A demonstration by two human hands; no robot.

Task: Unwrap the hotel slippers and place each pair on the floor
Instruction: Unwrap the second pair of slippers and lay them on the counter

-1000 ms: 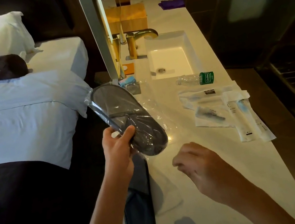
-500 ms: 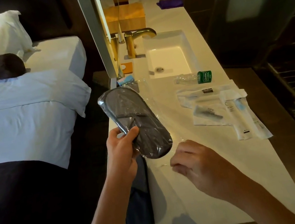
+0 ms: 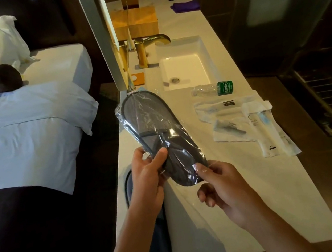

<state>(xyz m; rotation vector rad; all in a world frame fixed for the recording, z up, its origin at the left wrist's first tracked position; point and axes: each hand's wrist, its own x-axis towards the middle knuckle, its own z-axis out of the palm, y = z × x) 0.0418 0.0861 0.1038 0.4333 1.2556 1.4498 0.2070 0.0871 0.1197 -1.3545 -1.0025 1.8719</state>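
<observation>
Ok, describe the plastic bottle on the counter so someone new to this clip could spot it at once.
Start at the white sink basin set into the pale countertop. Just beyond its near right corner a clear plastic bottle lies on its side. Its green label sets it apart from the flat white sachets lying nearer the person.

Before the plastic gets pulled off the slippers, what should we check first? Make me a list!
1. Left hand grips the wrapped slippers firmly at the middle: ok.
2. Right hand pinches the clear plastic wrap at the toe end: ok.
3. Wrap already open: cannot tell.
4. Package held above the white counter, apart from the toiletry packets and the water bottle: ok.
5. Slippers on the floor: not ok, still wrapped in hand.
</observation>
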